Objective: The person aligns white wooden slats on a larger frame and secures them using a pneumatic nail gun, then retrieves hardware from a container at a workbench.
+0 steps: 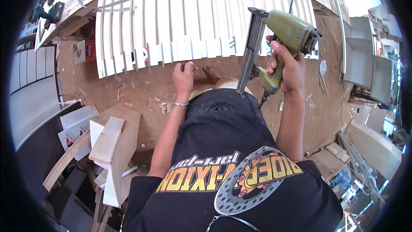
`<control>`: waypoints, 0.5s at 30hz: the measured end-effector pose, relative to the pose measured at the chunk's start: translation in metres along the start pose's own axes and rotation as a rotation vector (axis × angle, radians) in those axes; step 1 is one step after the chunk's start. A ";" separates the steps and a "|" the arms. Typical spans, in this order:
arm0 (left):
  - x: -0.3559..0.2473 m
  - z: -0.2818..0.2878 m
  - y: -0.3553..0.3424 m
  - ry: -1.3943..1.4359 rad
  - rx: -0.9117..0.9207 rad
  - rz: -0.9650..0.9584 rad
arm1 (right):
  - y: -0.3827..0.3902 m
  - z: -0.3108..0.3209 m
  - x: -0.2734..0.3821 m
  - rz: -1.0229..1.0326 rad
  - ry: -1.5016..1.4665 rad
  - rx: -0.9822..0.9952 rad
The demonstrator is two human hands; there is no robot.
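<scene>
My right hand (283, 64) grips an olive-green pneumatic nail gun (296, 32), raised at the right with its long dark magazine pointing down toward my waist. A hose fitting hangs from the handle's lower end. My left hand (183, 75) is just below the near edge of a panel of parallel white slats (184, 13), fingers curled; what they hold, if anything, I cannot make out. The slats run away from me, with short pale end pieces along the near edge. My bare foot (211, 74) shows on the brown floor beyond my left hand.
A cordless drill (53, 13) lies at the upper left, near a curved strip (111, 1). Wooden offcuts and a box-like piece (113, 141) crowd the lower left. Grey cabinet carcasses (360, 51) stand at the right, with timber scraps (334, 154) and a pale board (373, 146) below.
</scene>
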State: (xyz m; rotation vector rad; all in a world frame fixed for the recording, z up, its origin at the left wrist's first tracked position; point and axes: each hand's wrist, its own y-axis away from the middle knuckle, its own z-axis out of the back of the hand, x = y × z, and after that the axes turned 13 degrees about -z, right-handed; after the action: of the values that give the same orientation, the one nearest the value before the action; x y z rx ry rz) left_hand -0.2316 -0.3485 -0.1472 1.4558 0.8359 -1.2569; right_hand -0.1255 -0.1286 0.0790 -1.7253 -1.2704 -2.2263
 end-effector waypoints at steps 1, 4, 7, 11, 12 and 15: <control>-0.003 -0.002 -0.001 0.105 -0.056 0.089 | -0.001 0.002 -0.001 -0.009 0.002 0.002; -0.008 -0.005 -0.009 0.349 -0.209 0.276 | -0.006 0.005 -0.002 -0.005 -0.014 -0.010; 0.008 0.009 -0.020 0.573 -0.374 0.412 | -0.005 0.006 -0.004 0.027 -0.040 -0.025; -0.011 0.005 -0.013 0.770 -0.279 0.591 | -0.006 0.014 -0.004 0.015 -0.036 -0.007; -0.011 0.004 -0.013 0.793 -0.286 0.569 | -0.006 0.014 -0.003 0.013 -0.036 -0.003; -0.005 0.010 -0.017 0.860 -0.376 0.530 | -0.006 0.012 -0.002 0.024 -0.038 0.014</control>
State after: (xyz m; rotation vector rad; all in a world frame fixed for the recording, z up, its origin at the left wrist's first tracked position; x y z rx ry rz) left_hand -0.2516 -0.3528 -0.1460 1.7388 1.0570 -0.0272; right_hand -0.1183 -0.1184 0.0749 -1.7766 -1.2634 -2.1762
